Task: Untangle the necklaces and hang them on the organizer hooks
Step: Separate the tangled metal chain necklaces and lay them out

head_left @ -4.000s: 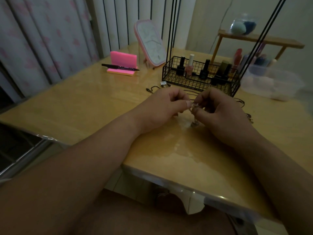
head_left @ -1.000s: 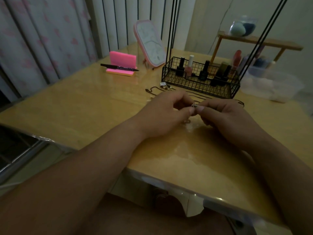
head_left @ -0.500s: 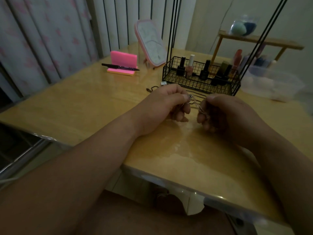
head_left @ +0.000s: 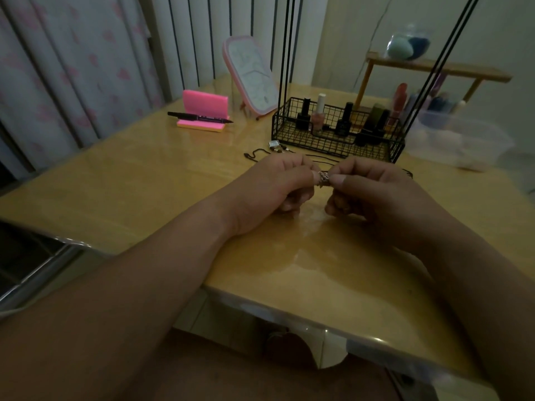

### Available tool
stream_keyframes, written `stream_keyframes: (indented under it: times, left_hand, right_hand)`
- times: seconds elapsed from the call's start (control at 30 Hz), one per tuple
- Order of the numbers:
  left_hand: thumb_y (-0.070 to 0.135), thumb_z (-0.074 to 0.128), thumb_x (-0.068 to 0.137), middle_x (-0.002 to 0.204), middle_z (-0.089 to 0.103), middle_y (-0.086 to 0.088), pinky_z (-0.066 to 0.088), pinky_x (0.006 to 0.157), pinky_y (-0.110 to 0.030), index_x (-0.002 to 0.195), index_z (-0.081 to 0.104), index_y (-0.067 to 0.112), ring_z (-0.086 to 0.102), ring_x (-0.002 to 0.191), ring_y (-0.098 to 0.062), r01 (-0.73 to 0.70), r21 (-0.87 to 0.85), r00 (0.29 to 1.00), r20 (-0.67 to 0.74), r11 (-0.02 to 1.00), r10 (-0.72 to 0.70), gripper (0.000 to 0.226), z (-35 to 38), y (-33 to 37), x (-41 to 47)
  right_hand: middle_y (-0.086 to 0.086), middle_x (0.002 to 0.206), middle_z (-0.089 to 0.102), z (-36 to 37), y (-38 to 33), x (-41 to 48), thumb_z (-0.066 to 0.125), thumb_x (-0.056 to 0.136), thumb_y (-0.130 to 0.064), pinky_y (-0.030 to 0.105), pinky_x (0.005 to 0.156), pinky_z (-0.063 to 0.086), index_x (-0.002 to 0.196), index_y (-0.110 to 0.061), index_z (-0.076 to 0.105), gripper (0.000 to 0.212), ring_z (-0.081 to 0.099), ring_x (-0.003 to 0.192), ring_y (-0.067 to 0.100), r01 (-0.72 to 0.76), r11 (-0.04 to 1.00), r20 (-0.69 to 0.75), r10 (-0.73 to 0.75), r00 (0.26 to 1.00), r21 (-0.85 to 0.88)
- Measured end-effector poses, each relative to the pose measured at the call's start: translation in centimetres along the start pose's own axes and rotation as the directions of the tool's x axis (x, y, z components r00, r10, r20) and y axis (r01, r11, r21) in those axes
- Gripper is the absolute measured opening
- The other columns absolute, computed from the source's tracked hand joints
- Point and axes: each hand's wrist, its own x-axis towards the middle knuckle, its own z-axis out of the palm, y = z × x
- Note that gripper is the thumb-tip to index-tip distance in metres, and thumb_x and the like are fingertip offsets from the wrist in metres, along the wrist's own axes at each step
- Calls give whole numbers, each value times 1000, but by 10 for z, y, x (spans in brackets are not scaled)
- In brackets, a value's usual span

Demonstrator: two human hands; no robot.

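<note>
both hands pinching knotted silver chain (head_left: 324,179) above worktop (head_left: 144,180), left hand (head_left: 278,183) at 9, right hand (head_left: 373,189) at 3; tease loops gently, don't yank

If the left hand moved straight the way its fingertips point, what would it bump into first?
Likely the right hand: the left hand points at it, with only the small tangled silver chain both pinch between them.
</note>
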Motion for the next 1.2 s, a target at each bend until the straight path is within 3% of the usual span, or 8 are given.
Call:
stream_keyframes:
  times: [0.17,0.33,0.5,0.6,0.7,0.9,1.07,1.2]
  left_hand:
    - [8,54,103,72,60,-2,50,59,-28,89,61,13,47,58,-15,-31,-2,999,-42,1000,31,17,-1,-2,0]
    - [8,59,103,75,60,-1,34,48,-25,94,61,14,38,55,-13,-58,-8,996,-66,998,58,11,0,-2,0]
    - [16,66,102,84,59,-1,45,61,-26,102,62,17,50,68,-8,-139,183,979,-123,973,163,3,1,-5,0]
    - [12,66,100,92,58,0,47,69,-26,106,60,16,52,77,-9,-182,274,966,-130,944,224,10,1,-7,1]
    - [8,66,95,85,56,16,43,63,-22,100,62,14,48,70,-9,-200,341,962,-109,918,250,9,3,-10,0]
    - [24,72,98,98,63,11,46,66,-22,113,63,22,48,71,-4,-219,433,952,-100,874,288,18,8,-15,1]
    - [16,69,99,92,64,10,48,67,-29,103,68,17,51,69,-7,-246,433,947,-82,867,310,4,8,-17,2]
    - [18,68,100,94,68,3,49,68,-34,102,69,18,53,72,-12,-241,426,951,-77,872,300,2,7,-18,4]
  right_hand:
    - [10,92,75,-1,1,-1,61,100,-15,34,83,58,99,-12,71,10,73,94,27,13,1000,-39,-14,999,-21]
    - [14,97,77,1,-2,-2,60,98,-10,26,76,60,94,-11,69,11,74,94,24,-8,1000,-26,9,1000,15]
    - [14,93,77,2,-1,-1,56,100,-7,32,76,63,100,-4,67,11,77,94,30,-66,995,16,65,998,73]
    - [12,84,73,2,0,0,56,100,-5,30,72,63,98,-6,66,11,77,87,29,-64,993,-11,66,998,100]
    - [10,76,68,0,2,3,59,100,-7,29,71,60,101,-4,66,8,75,78,27,-31,995,-68,38,997,91]
    - [12,87,74,-1,5,4,64,100,-20,44,81,60,100,-8,69,13,76,84,29,-33,999,-125,38,991,42]
    - [7,85,75,-1,4,4,62,101,-24,25,66,57,100,-9,69,17,76,82,23,-46,999,-125,48,991,21]
    - [8,85,75,-1,4,4,62,101,-25,26,65,56,97,-10,69,17,76,83,22,-47,999,-105,48,993,11]
